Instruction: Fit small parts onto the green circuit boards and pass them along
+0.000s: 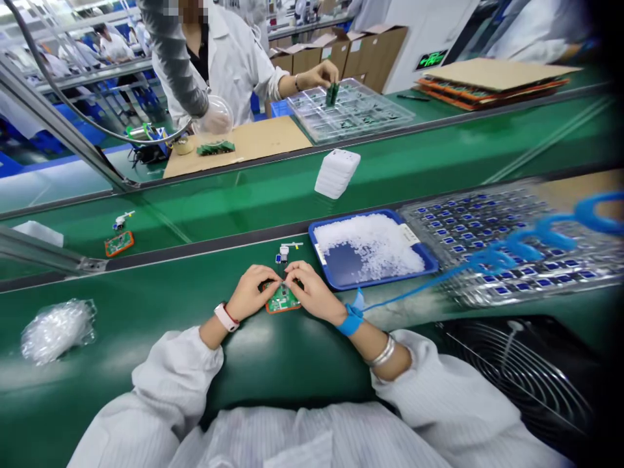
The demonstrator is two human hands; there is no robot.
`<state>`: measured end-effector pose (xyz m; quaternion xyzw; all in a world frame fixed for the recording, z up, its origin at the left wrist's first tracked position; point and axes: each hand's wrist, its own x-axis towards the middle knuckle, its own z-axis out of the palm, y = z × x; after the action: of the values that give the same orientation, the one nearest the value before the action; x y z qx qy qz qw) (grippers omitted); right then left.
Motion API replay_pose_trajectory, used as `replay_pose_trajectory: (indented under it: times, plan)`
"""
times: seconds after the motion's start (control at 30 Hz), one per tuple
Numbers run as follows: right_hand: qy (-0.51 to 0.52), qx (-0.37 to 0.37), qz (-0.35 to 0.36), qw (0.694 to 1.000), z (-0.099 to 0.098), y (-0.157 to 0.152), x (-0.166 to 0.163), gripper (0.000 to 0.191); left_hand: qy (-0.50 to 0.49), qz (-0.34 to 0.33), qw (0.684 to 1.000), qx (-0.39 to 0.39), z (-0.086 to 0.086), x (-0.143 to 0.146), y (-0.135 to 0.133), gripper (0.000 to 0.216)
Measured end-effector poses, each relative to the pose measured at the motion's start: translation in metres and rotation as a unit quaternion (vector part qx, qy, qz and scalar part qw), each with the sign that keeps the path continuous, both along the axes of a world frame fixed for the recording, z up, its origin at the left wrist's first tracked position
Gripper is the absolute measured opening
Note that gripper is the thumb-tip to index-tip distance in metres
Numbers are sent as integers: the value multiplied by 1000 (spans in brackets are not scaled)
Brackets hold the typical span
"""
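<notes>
Circuit board (281,300), small and green with an orange edge, lies on the green bench (146,383) between the two hands. The left hand (251,294) and the right hand (312,292) curl closed on it, fingertips (279,281) meeting at its top edge; anything small pinched between them is hidden. Just beyond the fingers sit a little white part (283,253) and a small blue part (277,259). To the right of the hands lies a blue tray (370,284) heaped with white pellets, and farther right a clear plastic tray (507,286) of blue pieces. Well left of the hands lies a clear plastic bag (57,331). A blue strap (350,322) circles the right wrist, its cord running off to the right.
</notes>
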<state>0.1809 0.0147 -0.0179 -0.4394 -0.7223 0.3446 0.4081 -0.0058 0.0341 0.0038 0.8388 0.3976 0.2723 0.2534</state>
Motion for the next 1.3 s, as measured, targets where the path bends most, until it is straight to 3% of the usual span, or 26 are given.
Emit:
replay_pose_trajectory:
  times: [0.37,0.67,0.87,0.97,1.07,1.17,1.3]
  plan:
    - [-34,21,22,999,-2,-1,-1,12,-31,14,997,-76,-3,4,1,7]
    - [-42,-14,16,999,-2,3,-1,15,9,45,989,-144,7,14,5,10]
    - [-21,-21,0,1000,10,2,-2,16,-7,49,993,-110,5,11,4,3]
    - [-7,28,-32,999,23,7,17,14,-19,27,997,-66,0,7,3,5]
    - [-32,73,-130,988,27,21,52,12,-3,-4,999,-46,-4,4,3,10]
    - [-102,65,-208,971,15,38,82,12,26,-14,999,-37,-5,4,4,11]
    - [-179,49,-199,962,-2,48,92,14,47,-15,998,-30,-5,4,5,12]
